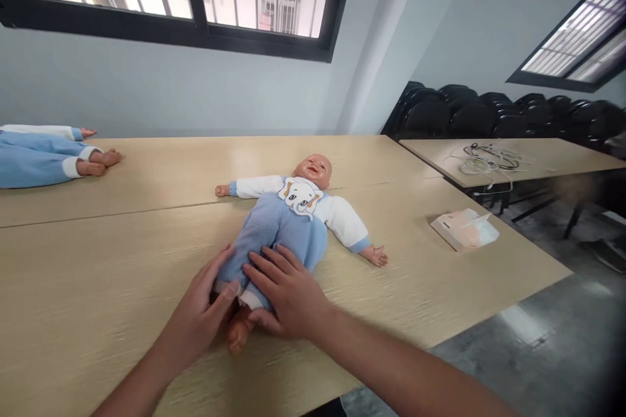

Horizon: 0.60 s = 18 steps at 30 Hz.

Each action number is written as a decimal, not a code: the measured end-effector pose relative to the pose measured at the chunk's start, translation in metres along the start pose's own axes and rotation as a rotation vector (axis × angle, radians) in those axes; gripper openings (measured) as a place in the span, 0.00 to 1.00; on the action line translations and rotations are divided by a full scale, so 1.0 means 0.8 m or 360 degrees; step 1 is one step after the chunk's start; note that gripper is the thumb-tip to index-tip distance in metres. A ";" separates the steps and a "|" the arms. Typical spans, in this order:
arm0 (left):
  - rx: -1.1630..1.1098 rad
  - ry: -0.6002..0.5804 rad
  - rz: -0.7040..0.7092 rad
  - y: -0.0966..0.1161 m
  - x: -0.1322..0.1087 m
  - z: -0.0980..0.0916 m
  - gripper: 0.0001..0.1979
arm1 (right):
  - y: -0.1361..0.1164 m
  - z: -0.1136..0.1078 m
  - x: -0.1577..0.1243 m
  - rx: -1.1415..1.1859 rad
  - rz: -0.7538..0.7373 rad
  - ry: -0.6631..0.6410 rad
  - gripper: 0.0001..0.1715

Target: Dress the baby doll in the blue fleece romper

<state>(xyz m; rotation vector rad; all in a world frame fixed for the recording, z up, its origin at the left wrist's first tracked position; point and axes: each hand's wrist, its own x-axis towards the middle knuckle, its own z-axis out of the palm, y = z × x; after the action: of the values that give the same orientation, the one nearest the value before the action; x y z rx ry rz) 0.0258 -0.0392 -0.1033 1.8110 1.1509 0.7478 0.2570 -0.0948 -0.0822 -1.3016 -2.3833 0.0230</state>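
Observation:
A baby doll (293, 208) in a blue and white fleece suit with an elephant patch lies on its back on the wooden table (122, 273), arms spread, head toward the wall. My left hand (198, 316) wraps around the doll's left-side leg near the ankle. My right hand (288, 293) closes over the other leg, fingers on the blue trouser and thumb under the cuff. One bare doll foot (238, 333) sticks out between my hands.
A second doll's blue legs and bare feet (53, 159) lie at the table's far left. A flat pack of wipes or tissues (464, 229) sits near the right edge. Another table with tangled cables (489, 159) and stacked black chairs (489, 114) stand to the right.

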 end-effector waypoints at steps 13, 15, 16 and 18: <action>0.0234 0.0071 -0.0002 -0.034 0.001 0.000 0.31 | 0.189 0.000 0.083 -0.0355 0.0603 0.0148 0.33; 0.0344 0.0060 0.0068 -0.048 0.003 0.000 0.29 | 0.227 -0.001 0.094 -0.0405 0.0708 0.0178 0.34; 0.0390 0.0063 0.0104 -0.057 0.004 0.000 0.28 | 0.246 -0.003 0.099 -0.0421 0.0746 0.0182 0.34; 0.0453 0.0071 0.0191 -0.075 0.007 0.000 0.27 | 0.284 -0.009 0.107 -0.0442 0.0800 0.0159 0.34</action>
<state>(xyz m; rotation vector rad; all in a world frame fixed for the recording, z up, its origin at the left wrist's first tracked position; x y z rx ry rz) 0.0036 -0.0210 -0.1559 2.1250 1.2360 0.7246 0.4011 0.1006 -0.0939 -1.9531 -1.9691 -0.2267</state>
